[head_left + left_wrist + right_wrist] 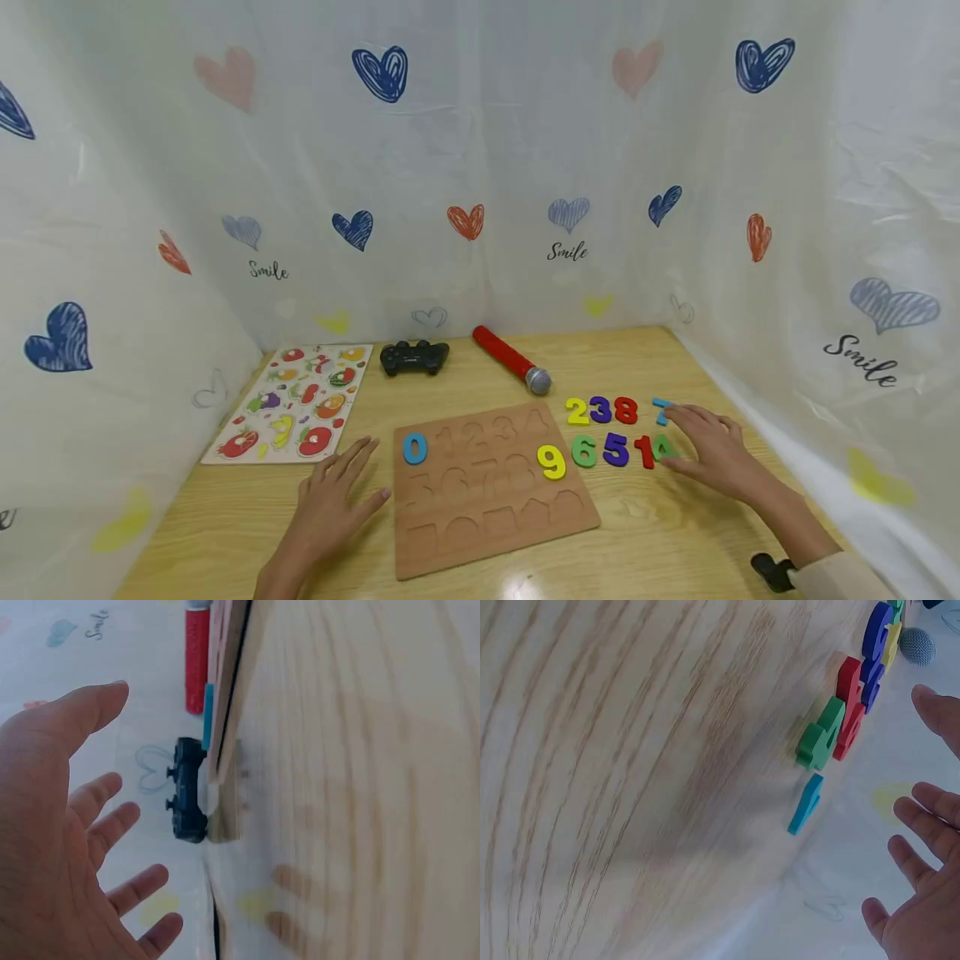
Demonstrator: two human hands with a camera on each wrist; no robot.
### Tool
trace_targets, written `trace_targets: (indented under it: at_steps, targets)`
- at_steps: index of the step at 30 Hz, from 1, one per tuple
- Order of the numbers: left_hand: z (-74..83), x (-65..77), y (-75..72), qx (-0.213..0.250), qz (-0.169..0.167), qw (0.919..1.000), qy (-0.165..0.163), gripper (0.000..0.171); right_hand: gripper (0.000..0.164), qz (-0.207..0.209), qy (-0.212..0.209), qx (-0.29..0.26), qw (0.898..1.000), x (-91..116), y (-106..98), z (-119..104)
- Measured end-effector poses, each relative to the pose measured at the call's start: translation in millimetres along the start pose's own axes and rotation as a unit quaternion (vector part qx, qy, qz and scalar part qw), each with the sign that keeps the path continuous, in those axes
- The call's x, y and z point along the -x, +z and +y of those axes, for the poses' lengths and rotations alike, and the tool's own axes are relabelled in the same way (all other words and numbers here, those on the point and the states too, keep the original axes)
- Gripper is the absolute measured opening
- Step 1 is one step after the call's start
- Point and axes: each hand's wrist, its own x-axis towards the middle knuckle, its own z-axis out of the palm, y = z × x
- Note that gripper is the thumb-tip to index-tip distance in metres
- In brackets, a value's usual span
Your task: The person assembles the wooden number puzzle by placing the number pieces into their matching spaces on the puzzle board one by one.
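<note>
My left hand (326, 504) is held with fingers spread and nothing in them, beside the left edge of a brown wooden number board (498, 537). A blue 0 (407, 450) sits at the board's upper left and a yellow 9 (561, 463) on its right side. Fingers extended, my right hand (708, 454) hovers by a blue 7 (662, 403) and a green 4 (660, 447), partly covering both in the head view. The right wrist view shows the blue 7 (805, 805) and green 4 (821, 739) lying on the table, apart from that hand.
Several loose numbers, among them a red 1 (646, 452) and a purple 5 (616, 450), lie right of the board. Behind are a red microphone (506, 354) and a black game controller (414, 357). A fruit puzzle board (255, 421) lies at left. Curtains enclose the table.
</note>
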Motion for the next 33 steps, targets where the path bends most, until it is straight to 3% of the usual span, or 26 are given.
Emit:
trace_targets:
  at_steps: [5, 12, 17, 21, 27, 33]
  targets:
    - [2.4, -2.0, 6.8, 0.027, -0.013, 0.9994, 0.017, 0.075, 0.072, -0.033, 0.004, -0.021, 0.999, -6.8, 4.2, -4.3]
    - [0.2, -7.4, 19.9, 0.079, -0.058, 0.9952, 0.007, 0.078, 0.066, -0.041, 0.003, -0.007, 0.999, -14.2, 14.1, -2.5]
    - [-4.6, -7.9, 20.6, 0.062, -0.073, 0.9954, 0.006, 0.077, 0.065, -0.049, -0.004, -0.010, 0.999, -16.8, 21.2, 0.2]
    - [-8.7, -13.6, 16.9, 0.054, -0.074, 0.9953, 0.032, 0.072, 0.065, -0.053, -0.007, -0.011, 0.999, -17.7, 24.0, 4.6]
    - [-12.0, -33.5, 11.7, 0.066, -0.093, 0.9910, 0.070, 0.063, 0.062, -0.056, -0.005, -0.028, 0.998, -20.1, 27.9, 8.2]
    - [-14.5, -42.1, 16.5, 0.089, -0.121, 0.9854, 0.080, 0.056, 0.055, -0.072, 0.001, -0.035, 0.997, -21.5, 28.4, 5.6]
